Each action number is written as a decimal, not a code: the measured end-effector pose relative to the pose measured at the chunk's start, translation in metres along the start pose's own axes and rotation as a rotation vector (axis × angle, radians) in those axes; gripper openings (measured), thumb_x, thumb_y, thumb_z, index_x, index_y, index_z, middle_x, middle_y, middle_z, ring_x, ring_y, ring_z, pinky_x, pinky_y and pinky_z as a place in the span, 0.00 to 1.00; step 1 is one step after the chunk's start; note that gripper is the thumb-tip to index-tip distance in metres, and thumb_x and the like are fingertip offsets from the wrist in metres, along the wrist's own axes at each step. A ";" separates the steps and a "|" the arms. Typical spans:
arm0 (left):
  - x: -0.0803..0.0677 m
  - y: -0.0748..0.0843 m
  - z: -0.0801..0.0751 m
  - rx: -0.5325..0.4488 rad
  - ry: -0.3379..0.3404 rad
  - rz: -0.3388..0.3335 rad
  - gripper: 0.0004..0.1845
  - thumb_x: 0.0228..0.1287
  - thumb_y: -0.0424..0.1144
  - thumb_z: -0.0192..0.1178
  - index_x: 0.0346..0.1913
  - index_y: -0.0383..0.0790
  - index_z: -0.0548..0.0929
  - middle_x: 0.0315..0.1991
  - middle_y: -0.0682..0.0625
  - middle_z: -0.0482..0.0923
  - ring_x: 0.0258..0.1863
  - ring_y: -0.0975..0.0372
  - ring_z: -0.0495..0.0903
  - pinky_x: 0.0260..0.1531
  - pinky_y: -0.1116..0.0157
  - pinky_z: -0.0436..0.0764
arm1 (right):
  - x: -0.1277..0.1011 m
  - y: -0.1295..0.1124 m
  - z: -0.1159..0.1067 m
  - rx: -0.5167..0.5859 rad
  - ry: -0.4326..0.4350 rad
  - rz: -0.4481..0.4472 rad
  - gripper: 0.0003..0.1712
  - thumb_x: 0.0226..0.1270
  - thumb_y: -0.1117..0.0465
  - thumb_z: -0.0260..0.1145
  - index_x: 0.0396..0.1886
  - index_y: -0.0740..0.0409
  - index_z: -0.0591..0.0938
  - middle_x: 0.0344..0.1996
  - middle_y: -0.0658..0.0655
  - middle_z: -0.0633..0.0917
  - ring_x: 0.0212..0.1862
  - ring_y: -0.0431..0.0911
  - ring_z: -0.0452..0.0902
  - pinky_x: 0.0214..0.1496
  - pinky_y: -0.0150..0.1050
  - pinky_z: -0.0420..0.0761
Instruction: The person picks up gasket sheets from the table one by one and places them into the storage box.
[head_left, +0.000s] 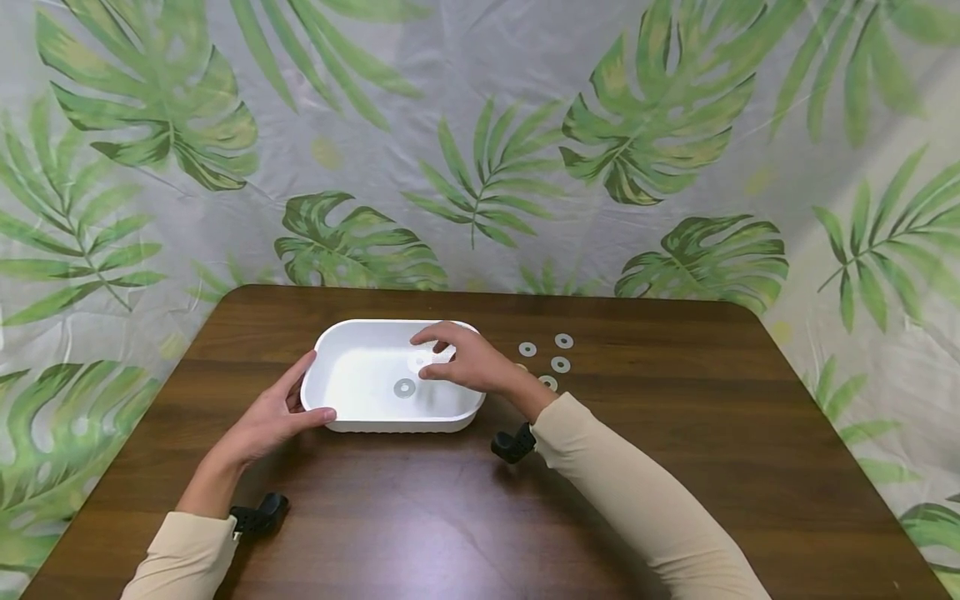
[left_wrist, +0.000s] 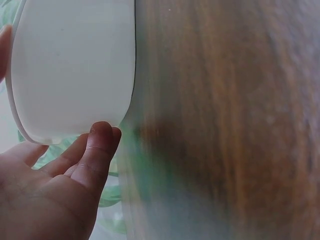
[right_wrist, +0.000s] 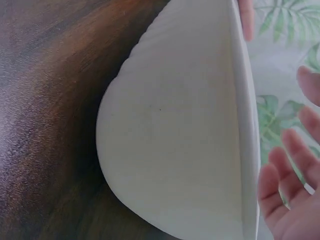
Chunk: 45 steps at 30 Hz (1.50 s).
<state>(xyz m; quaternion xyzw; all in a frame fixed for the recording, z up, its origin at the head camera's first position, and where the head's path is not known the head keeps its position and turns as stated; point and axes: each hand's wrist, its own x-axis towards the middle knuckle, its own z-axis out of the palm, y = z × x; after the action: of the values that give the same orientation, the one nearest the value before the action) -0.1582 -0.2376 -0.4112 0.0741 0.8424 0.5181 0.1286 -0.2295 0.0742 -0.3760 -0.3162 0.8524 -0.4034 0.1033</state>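
A white oblong plastic tub (head_left: 392, 425) with rounded corners stands on the table. My left hand (head_left: 272, 417) grips its left end, thumb at the front corner and fingers along the side wall; in the left wrist view, fingertips (left_wrist: 101, 131) press against the white wall. Over the tub's right half is my right hand (head_left: 468, 360), thumb and fingers spread apart and loosely curved, with nothing pinched between them. A flat metal washer (head_left: 405, 388) lies on the tub floor. Just left of the right fingertips is a faint, blurred second washer (head_left: 418, 361).
Several more flat washers (head_left: 560, 365) lie scattered on the brown wooden table (head_left: 675, 433), right of the tub; the right forearm partly covers the nearest ones. Behind the table hangs a leaf-patterned cloth (head_left: 487, 167). Each wrist wears a black camera mount (head_left: 513, 444).
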 end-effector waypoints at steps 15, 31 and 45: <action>0.000 -0.001 -0.001 -0.007 -0.005 0.005 0.56 0.61 0.40 0.70 0.81 0.41 0.39 0.80 0.33 0.42 0.72 0.43 0.60 0.46 0.85 0.68 | -0.034 0.008 -0.031 -0.030 0.091 -0.001 0.16 0.68 0.60 0.68 0.54 0.54 0.82 0.60 0.54 0.79 0.57 0.54 0.73 0.54 0.49 0.77; -0.001 -0.001 -0.002 0.007 -0.018 -0.001 0.56 0.62 0.41 0.69 0.80 0.43 0.38 0.80 0.34 0.41 0.72 0.44 0.61 0.46 0.84 0.70 | -0.130 0.035 -0.098 -0.118 0.140 0.028 0.13 0.70 0.61 0.65 0.53 0.54 0.81 0.59 0.59 0.79 0.56 0.53 0.76 0.49 0.38 0.81; -0.003 0.000 0.000 0.021 0.001 -0.017 0.56 0.62 0.42 0.69 0.81 0.43 0.39 0.80 0.34 0.43 0.70 0.45 0.63 0.45 0.85 0.70 | -0.150 0.067 -0.124 -0.151 0.161 0.191 0.16 0.73 0.58 0.63 0.57 0.55 0.80 0.57 0.59 0.80 0.55 0.54 0.79 0.53 0.50 0.80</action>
<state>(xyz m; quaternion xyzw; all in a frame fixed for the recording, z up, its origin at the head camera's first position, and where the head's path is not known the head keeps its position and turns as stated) -0.1555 -0.2385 -0.4110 0.0681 0.8484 0.5081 0.1319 -0.1974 0.2766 -0.3574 -0.2071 0.9121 -0.3505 0.0482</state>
